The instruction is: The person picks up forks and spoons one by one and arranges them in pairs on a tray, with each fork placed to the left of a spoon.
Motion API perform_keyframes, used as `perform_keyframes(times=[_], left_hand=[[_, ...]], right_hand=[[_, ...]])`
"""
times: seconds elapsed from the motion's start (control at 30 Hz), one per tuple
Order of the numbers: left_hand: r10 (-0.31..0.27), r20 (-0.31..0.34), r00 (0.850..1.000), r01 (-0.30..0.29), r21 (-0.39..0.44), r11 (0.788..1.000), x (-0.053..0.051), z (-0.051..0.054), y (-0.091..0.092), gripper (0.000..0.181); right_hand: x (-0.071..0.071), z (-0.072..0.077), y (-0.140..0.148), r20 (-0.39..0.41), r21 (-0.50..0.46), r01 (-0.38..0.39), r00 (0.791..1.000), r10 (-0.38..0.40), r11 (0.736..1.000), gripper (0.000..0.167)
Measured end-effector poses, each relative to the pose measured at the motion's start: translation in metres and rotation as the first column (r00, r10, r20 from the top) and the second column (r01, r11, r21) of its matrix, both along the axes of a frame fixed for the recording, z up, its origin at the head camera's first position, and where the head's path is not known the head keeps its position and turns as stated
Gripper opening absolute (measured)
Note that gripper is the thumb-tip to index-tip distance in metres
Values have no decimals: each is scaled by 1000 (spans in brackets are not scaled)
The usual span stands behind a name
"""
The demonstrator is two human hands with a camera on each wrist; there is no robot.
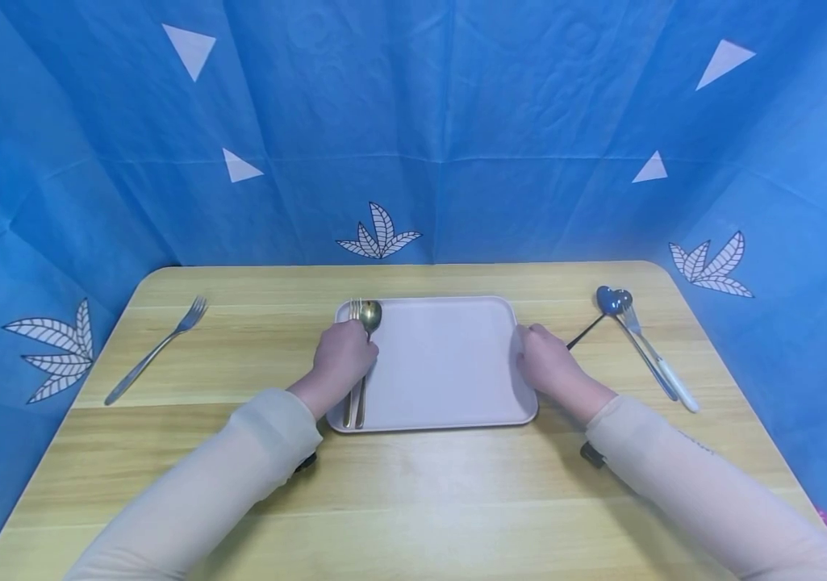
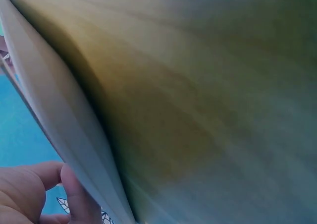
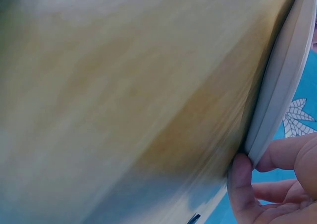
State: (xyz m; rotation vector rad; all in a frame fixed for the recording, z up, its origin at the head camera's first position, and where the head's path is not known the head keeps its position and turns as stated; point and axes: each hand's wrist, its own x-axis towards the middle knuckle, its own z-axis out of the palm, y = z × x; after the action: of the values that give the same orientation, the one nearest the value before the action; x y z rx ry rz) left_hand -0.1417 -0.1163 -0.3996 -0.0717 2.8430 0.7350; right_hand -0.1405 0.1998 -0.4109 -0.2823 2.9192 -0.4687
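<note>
A pale pinkish rectangular tray (image 1: 449, 363) lies in the middle of the wooden table. My left hand (image 1: 344, 355) grips its left edge, reaching over a fork (image 1: 355, 308) and a gold-toned spoon (image 1: 371, 315) that lie side by side along that end. The hand covers the middle of both. At the opposite end, my right hand (image 1: 547, 359) pinches the tray's right edge. The left wrist view has the tray's side (image 2: 59, 95) with the thumb and fingers (image 2: 79, 194) against it. In the right wrist view, fingers (image 3: 242, 179) hold the tray's rim (image 3: 282, 70).
Another fork (image 1: 159, 347) lies slanted on the table's left. To the right, a dark heart-shaped spoon (image 1: 607, 300), a second dark spoon (image 1: 624, 298) and a white-handled fork (image 1: 674, 381) overlap. A blue cloth (image 1: 413, 121) hangs behind the table (image 1: 420, 500) and down its sides.
</note>
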Motion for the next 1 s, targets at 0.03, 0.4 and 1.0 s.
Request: perform_keyframes(times=[0.03, 0.4, 1.0], left_hand=[[2, -1, 1000, -2, -3, 1000, 0, 0, 0, 31], [7, -4, 1000, -7, -19, 1000, 0, -3, 1, 30], [5, 2, 1000, -5, -5, 1000, 0, -3, 3, 28]], right_hand=[[0, 0, 0, 1, 1, 0, 1000, 0, 1000, 48], [0, 1, -1, 14, 12, 8, 1000, -8, 1000, 51], [0, 1, 0, 12, -3, 0, 1000, 0, 1000, 50]])
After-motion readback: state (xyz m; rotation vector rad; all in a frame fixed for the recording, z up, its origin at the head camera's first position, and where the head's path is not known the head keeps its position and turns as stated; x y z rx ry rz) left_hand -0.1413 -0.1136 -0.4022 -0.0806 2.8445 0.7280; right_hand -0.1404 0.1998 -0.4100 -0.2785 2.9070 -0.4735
